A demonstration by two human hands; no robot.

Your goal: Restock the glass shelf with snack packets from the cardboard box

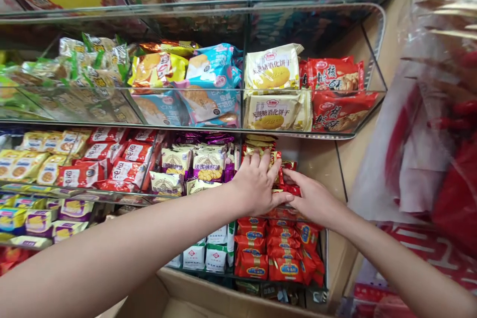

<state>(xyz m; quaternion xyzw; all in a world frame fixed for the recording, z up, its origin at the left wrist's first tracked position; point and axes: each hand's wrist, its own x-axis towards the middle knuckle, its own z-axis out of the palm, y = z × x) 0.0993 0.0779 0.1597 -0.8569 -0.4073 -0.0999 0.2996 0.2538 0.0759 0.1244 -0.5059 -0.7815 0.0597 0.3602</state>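
Shelves [298, 133] mid-frame; L hand [254, 184] spread, R hand [315, 201] half-curled on red pkts [280, 171]: prob. light, slick, crumbly; grip edges.

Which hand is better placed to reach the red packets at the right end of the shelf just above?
Probably your right hand: it sits almost directly below those red packets, while your left hand is farther left, below the cream packets.
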